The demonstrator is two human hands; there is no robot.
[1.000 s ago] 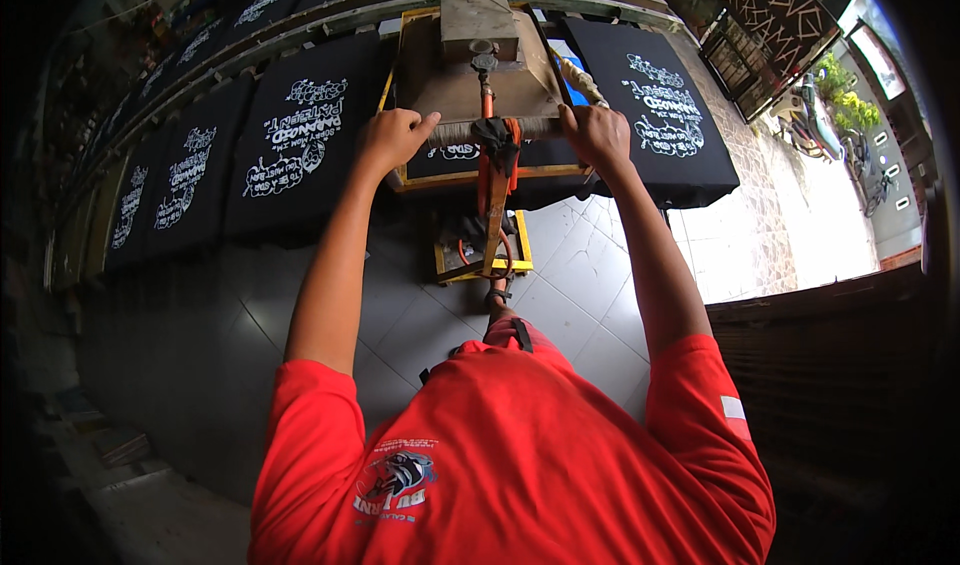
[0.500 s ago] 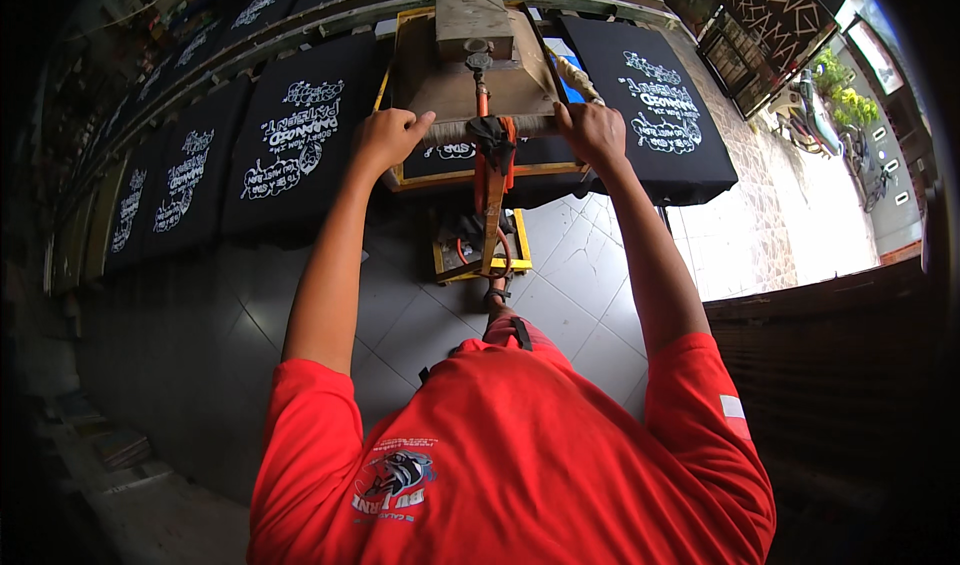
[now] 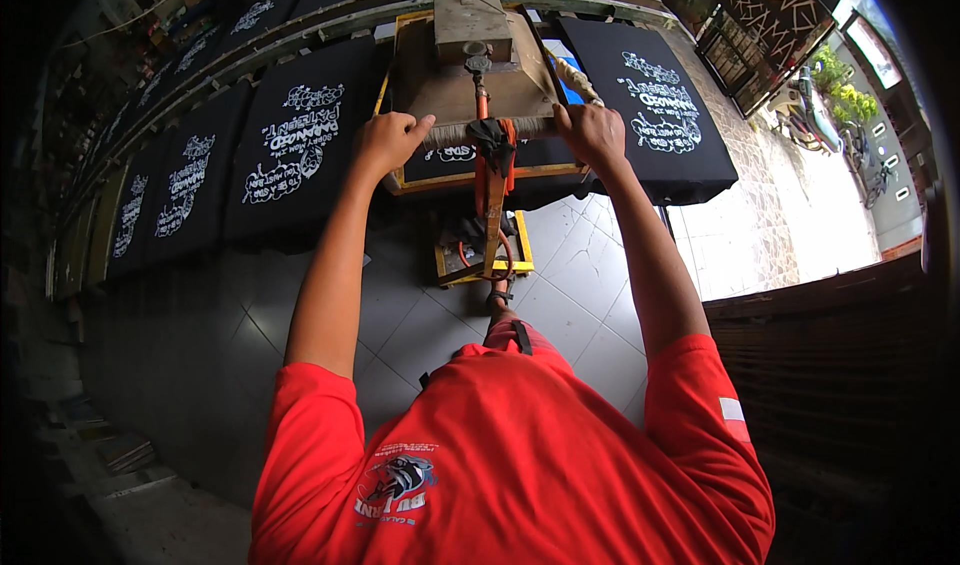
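- what's the hood [image 3: 440,90] like?
- brownish metal, sloping sides, a box [image 3: 472,33] on top, a wrapped bar [image 3: 450,137] along its near edge.
- and where?
- over a black shirt [image 3: 545,153]; contact is hidden.

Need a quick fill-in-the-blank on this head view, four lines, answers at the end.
1. The left hand and right hand both grip the wrapped bar, the latter at its ____ end.
2. The print on the black fabric beyond the right hand is ____.
3. The person's shirt is ____.
4. The low stand on the tiled floor has a ____ frame.

Missing words: right; white; red; yellow
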